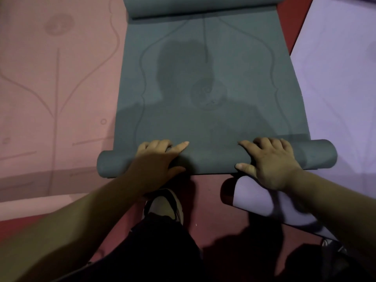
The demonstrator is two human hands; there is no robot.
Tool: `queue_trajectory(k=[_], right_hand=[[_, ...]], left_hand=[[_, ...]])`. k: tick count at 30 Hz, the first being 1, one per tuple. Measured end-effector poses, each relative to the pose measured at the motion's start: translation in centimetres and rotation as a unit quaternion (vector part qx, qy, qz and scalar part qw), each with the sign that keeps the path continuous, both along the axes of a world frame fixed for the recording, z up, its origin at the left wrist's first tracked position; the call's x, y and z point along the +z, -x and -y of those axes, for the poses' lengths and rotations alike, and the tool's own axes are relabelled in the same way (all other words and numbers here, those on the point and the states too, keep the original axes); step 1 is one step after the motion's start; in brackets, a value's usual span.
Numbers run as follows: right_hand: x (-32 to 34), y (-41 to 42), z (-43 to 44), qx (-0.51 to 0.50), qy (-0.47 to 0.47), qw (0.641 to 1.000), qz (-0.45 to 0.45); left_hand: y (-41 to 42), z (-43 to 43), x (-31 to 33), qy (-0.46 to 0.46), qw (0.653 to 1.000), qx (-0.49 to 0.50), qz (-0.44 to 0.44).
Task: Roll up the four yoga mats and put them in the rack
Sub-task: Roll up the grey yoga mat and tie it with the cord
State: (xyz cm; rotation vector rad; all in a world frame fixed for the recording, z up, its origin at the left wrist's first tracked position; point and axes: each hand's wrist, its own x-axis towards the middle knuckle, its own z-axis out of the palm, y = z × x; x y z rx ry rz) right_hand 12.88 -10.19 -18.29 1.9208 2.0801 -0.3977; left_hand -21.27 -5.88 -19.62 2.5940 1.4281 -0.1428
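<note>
A dark green yoga mat [207,78] lies flat in the middle, its near end wound into a thick roll [213,161] and its far end curled over at the top. My left hand [160,157] lies on the left part of the roll, fingers curled over its top. My right hand [268,159] presses the right part, fingers spread over it. A pink mat [57,82] lies flat to the left. A lilac mat [341,78] lies flat to the right. A rolled lilac mat [262,200] lies under my right wrist.
Red floor [205,202] shows between the mats. My shoe [164,206] and dark trouser leg stand just behind the green roll. No rack is in view.
</note>
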Motion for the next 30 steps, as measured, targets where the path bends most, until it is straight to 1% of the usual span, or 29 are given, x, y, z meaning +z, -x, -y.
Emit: queue_trajectory(k=[2,4,8,11,13,15,19,21,24,30], right_hand=[[0.0,-0.1,-0.4,0.000,0.007,1.000,0.003],[0.0,-0.2,-0.6,0.006,0.007,1.000,0.006],[-0.6,-0.1,0.0,0.009,-0.035,0.999,-0.002],[-0.9,0.3,0.6,0.003,-0.057,0.998,0.001],[-0.8,0.4,0.3,0.001,-0.047,0.999,0.004],[-0.6,0.3,-0.2,-0.005,-0.025,1.000,0.008],[0.1,0.2,-1.3,-0.007,0.010,1.000,0.025],[0.3,0.2,-1.7,-0.004,0.025,0.999,0.029],[0.3,0.2,-1.5,-0.001,0.014,1.000,0.027],[-0.2,0.1,-0.8,-0.003,-0.018,1.000,0.011]], left_hand=[[-0.1,0.7,-0.2,-0.028,1.000,-0.003,-0.006],[-0.2,1.2,-0.3,-0.034,0.999,-0.009,-0.019],[-0.3,0.4,-0.1,-0.021,1.000,0.003,-0.012],[-0.2,-0.6,0.1,0.011,1.000,0.009,-0.004],[-0.1,-1.1,0.2,0.032,0.999,0.011,0.000],[-0.2,-1.3,0.2,0.033,0.999,0.014,-0.002],[-0.2,-0.3,-0.2,-0.036,0.999,0.016,-0.011],[-0.3,0.3,-0.5,-0.052,0.998,0.017,-0.018],[-0.5,0.1,-0.4,-0.048,0.998,0.028,-0.022],[-0.4,-1.1,0.1,-0.006,0.999,0.033,-0.004]])
